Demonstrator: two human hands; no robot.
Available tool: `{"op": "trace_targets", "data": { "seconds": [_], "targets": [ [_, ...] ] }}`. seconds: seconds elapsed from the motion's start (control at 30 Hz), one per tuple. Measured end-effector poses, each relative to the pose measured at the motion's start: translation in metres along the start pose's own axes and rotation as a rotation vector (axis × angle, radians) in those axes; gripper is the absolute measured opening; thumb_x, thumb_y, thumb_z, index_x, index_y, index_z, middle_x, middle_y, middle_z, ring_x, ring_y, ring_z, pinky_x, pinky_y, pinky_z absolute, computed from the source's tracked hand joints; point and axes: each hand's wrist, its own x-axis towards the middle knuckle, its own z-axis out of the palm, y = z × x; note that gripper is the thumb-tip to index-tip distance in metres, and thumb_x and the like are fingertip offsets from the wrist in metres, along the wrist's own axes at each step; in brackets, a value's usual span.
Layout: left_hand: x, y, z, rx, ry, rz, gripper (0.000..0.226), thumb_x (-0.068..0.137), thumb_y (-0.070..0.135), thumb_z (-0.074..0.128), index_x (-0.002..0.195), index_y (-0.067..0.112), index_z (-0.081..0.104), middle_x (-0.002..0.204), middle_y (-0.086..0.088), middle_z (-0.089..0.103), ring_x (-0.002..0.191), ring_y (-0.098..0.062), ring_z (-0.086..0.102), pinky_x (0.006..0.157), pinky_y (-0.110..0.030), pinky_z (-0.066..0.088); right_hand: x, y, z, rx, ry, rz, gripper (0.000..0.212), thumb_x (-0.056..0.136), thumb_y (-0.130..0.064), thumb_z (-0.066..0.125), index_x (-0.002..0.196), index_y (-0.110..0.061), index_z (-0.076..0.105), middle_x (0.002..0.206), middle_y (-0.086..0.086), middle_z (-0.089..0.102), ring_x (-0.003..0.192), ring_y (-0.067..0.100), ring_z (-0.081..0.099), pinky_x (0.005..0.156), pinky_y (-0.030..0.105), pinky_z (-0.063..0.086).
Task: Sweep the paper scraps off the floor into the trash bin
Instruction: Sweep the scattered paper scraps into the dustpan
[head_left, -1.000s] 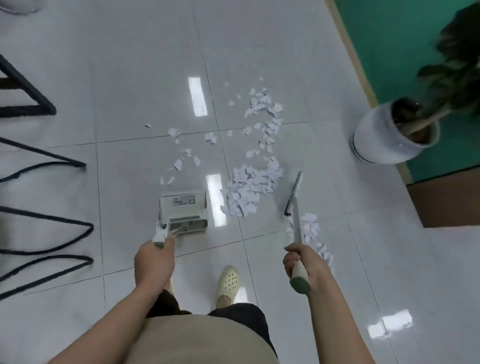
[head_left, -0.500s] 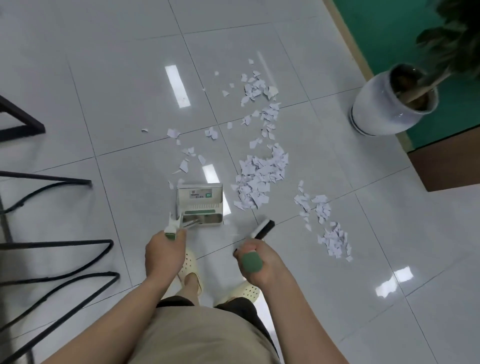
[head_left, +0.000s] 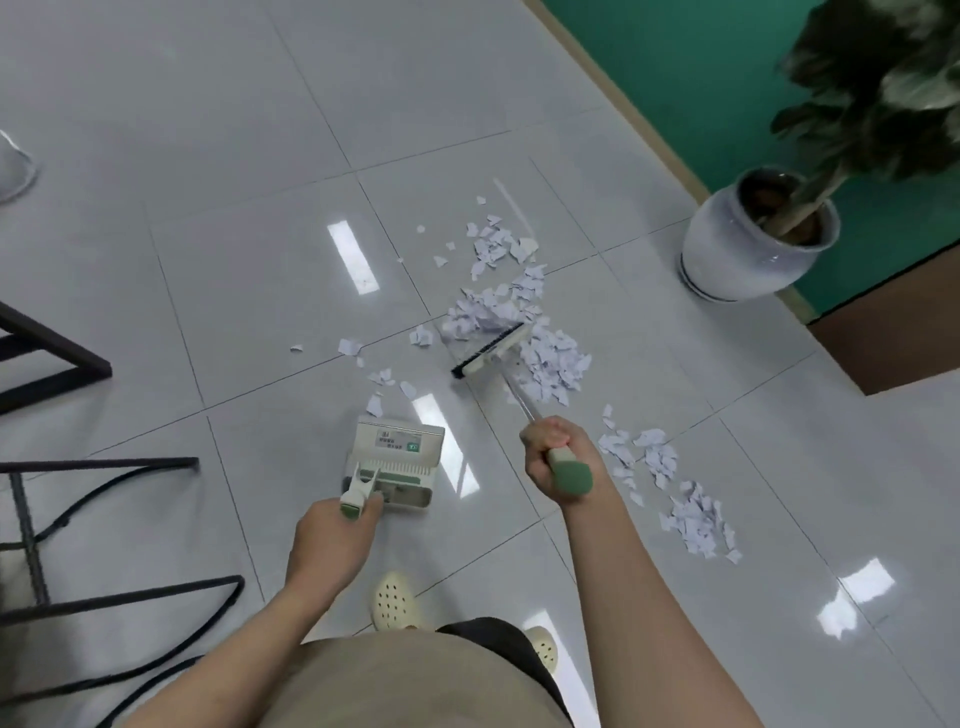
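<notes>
White paper scraps (head_left: 498, 296) lie in a long scatter on the glossy grey tile floor (head_left: 234, 218), with a second cluster (head_left: 675, 499) to my right. My right hand (head_left: 558, 457) grips the green-tipped handle of a small broom (head_left: 491, 349). Its head rests in the middle pile, with scraps on both sides of it. My left hand (head_left: 332, 540) grips the handle of a cream dustpan (head_left: 397, 462), which stands on the floor near my feet, left of the broom. No trash bin is in view.
A white ceramic pot (head_left: 748, 244) with a leafy plant stands at the right by the green wall (head_left: 701, 67). Black metal furniture legs (head_left: 78, 457) line the left side. My feet in cream clogs (head_left: 395, 603) stand below the dustpan. A brown mat (head_left: 893, 332) lies at the right.
The broom head has swung from near my feet out into the middle pile of scraps, and my right hand has moved forward and to the right. The dustpan stays roughly where it was.
</notes>
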Motion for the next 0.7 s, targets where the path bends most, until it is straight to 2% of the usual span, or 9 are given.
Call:
{"op": "trace_targets", "data": {
  "seconds": [0.17,0.23,0.3,0.4,0.53,0.63,0.7],
  "targets": [
    [0.006,0.043,0.022,0.065,-0.072,0.105,0.051,0.099,0.04,0.061,0.058,0.011,0.053,0.057,-0.006,0.056,0.059,-0.026,0.053,0.052,-0.031,0.034,-0.065,-0.022,-0.027,-0.019,-0.039,-0.082,0.027,0.088,-0.002,0.038,0.066,-0.017,0.033,0.051,-0.003,0.032,0.031,0.009,0.034,0.03,0.017,0.035],
    [0.004,0.061,0.037,0.096,-0.119,0.145,0.049,0.099,0.036,0.06,0.06,0.007,0.056,0.058,-0.008,0.057,0.058,-0.025,0.053,0.052,-0.031,0.034,-0.09,-0.032,-0.042,-0.049,0.001,-0.14,0.029,0.082,0.003,0.047,0.065,-0.017,0.033,0.05,-0.004,0.032,0.029,0.009,0.033,0.029,0.016,0.033],
    [-0.002,0.076,0.053,0.114,-0.164,0.183,0.045,0.098,0.03,0.06,0.064,0.001,0.058,0.06,-0.01,0.057,0.058,-0.024,0.052,0.053,-0.032,0.034,-0.114,-0.045,-0.058,-0.073,0.067,-0.196,0.037,0.073,0.01,0.056,0.066,-0.017,0.033,0.048,-0.004,0.031,0.029,0.009,0.031,0.027,0.018,0.03],
    [-0.01,0.093,0.077,0.151,-0.196,0.234,0.047,0.096,0.03,0.064,0.06,0.002,0.054,0.055,-0.01,0.053,0.054,-0.027,0.049,0.052,-0.032,0.032,-0.134,-0.07,-0.085,-0.121,0.21,-0.322,0.032,0.087,0.006,0.048,0.071,-0.017,0.032,0.049,-0.002,0.031,0.03,0.01,0.032,0.028,0.018,0.031],
    [-0.024,0.119,0.118,0.166,-0.221,0.276,0.052,0.096,0.035,0.067,0.056,0.008,0.045,0.053,-0.008,0.048,0.053,-0.028,0.044,0.052,-0.033,0.033,-0.151,-0.122,-0.133,-0.189,0.408,-0.447,0.027,0.093,0.002,0.051,0.079,-0.014,0.036,0.051,0.001,0.037,0.033,0.01,0.036,0.031,0.017,0.036],
    [-0.037,0.14,0.15,0.144,-0.243,0.252,0.057,0.096,0.046,0.065,0.068,-0.002,0.056,0.057,-0.01,0.054,0.057,-0.032,0.054,0.051,-0.032,0.043,-0.174,-0.173,-0.173,-0.22,0.525,-0.47,0.025,0.094,0.001,0.049,0.076,-0.012,0.037,0.048,0.0,0.036,0.028,0.008,0.033,0.029,0.014,0.032],
    [-0.046,0.155,0.17,0.143,-0.252,0.238,0.056,0.096,0.049,0.064,0.076,-0.003,0.062,0.06,-0.013,0.059,0.062,-0.036,0.062,0.051,-0.034,0.048,-0.191,-0.208,-0.193,-0.21,0.593,-0.504,0.026,0.092,0.006,0.045,0.075,-0.013,0.036,0.047,0.0,0.036,0.026,0.008,0.032,0.028,0.014,0.03]
  ]
}}
